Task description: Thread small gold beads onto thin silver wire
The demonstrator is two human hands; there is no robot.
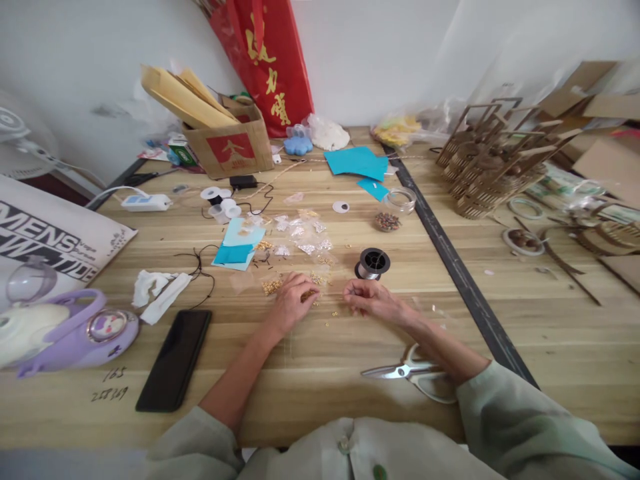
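1. Lettering on the white bag at my left includes "MENS" and "TIDE" in bold dark capitals; smaller print beside it is too small to read.
2. Handwritten on the wood-grained table, near my black phone, are "165" and, below it, "258369".
3. Gold Chinese characters run down the glossy red bag at the back; the lower two read 力寶. The brown cardboard box in front carries a red printed square.
4. My left hand has its fingers bent low over small gold pieces; I cannot tell whether they are pinched or only touched. More shiny gold beads are heaped just beside it, and a few loose ones lie between my hands.
5. My right hand has thumb and fingers pressed together; whether anything fine is between them, I cannot tell.
6. Just behind it stands a round black spool wound with silvery strand.
7. Pale-handled metal scissors lie partly open, nearer me, beside my right forearm.
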